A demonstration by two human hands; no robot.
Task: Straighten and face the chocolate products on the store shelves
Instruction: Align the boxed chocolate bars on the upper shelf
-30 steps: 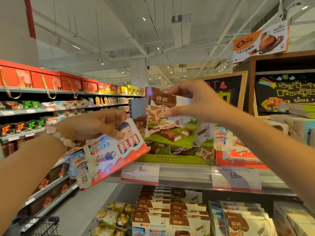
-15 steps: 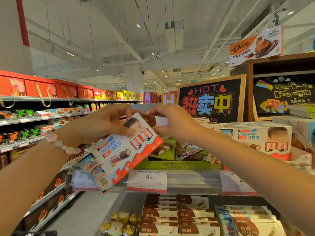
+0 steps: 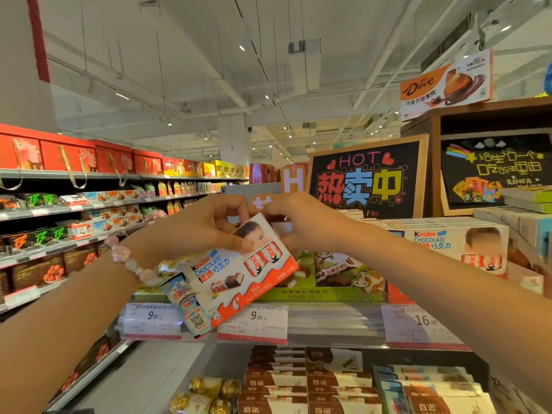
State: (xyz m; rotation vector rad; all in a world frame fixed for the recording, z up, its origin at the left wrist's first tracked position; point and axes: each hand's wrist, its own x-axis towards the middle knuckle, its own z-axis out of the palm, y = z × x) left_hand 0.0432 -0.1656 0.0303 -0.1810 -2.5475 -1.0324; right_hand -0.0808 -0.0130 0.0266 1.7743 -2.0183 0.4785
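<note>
Two hands are busy at the top shelf: the left hand (image 3: 206,225) pinches a Kinder chocolate box (image 3: 236,276) by its upper corner, thumb on the printed face and fingers curled behind, so the box hangs tilted just below and in front of that hand, over the price tags (image 3: 254,321). The right hand (image 3: 301,222), touching the left at the fingertips, is curled over a smaller pack behind the box; what exactly it grips is hidden. The box looks like thin, stiff cardboard, light and glossy, likely to slip or dent at a corner pinch, so a hold across its long edges would probably serve better. Under and beyond the right hand sits a green display tray (image 3: 328,291) on the shelf (image 3: 334,330), with more Kinder boxes (image 3: 448,243) further right. Behind both hands stands a chalkboard sign (image 3: 367,177); a long aisle of shelves (image 3: 89,204) runs left of the left hand.
</note>
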